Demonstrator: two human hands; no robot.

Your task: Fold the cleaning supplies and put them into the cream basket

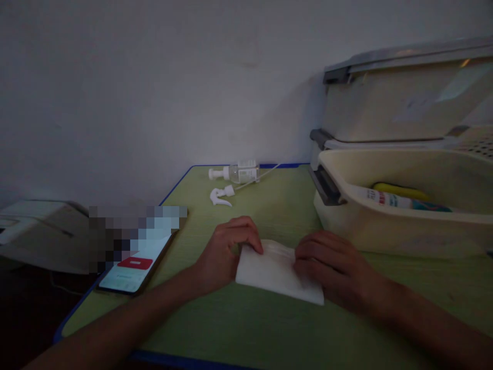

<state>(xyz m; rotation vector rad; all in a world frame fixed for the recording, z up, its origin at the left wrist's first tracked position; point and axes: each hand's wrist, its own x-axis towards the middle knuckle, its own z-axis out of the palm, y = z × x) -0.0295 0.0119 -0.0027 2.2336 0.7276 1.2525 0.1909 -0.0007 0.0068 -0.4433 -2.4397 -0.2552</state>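
Note:
A folded white cloth (275,272) lies flat on the green table (239,329) in front of me. My left hand (225,252) grips the cloth's left edge, fingers curled over its top corner. Over on the cloth's right side, my right hand (333,267) rests with fingers bent and pressed on the fabric. Both forearms reach in from the bottom of the view.
A phone (134,267) with a lit screen lies at the table's left edge. A clear pump bottle (239,172) and a white spray head (221,197) lie at the back. A cream plastic basket (385,226) holding bottles stands right, under an open lidded box (400,97).

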